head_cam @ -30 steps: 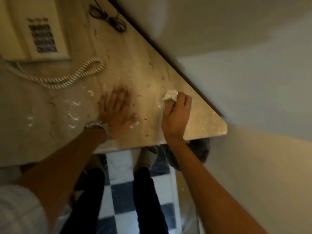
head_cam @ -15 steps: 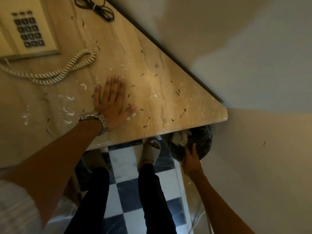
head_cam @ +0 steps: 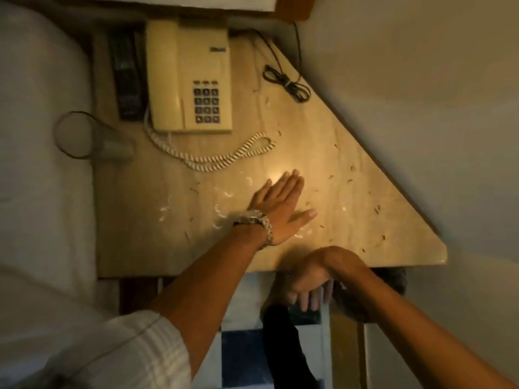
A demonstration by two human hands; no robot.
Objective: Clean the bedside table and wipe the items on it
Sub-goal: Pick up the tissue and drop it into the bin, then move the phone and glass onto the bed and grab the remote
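The bedside table point(head_cam: 351, 169) has a beige stone top strewn with dark specks and white scraps. My left hand point(head_cam: 280, 204) lies flat on it, palm down, fingers together and thumb out, a metal watch on the wrist. My right hand point(head_cam: 309, 284) hangs at the table's front edge, wrist bent, fingers pointing down and apart, holding nothing. A cream telephone point(head_cam: 191, 77) stands at the back, with its coiled cord point(head_cam: 224, 157) trailing toward my left hand. A dark remote point(head_cam: 126, 77) lies left of the phone. A clear glass point(head_cam: 92, 138) sits at the table's left edge.
A bundled black cable point(head_cam: 289, 82) lies by the wall at the back right. A dark bin bag point(head_cam: 373, 293) sits under the table's right corner. White bedding point(head_cam: 42, 136) fills the left. Checkered floor tiles point(head_cam: 244, 346) and my dark trouser leg point(head_cam: 283, 341) are below.
My right hand wiped with a white tissue, dropped it into the bin bag under the table, and has now come back up to the front edge without it. The view shifted to show the whole table.
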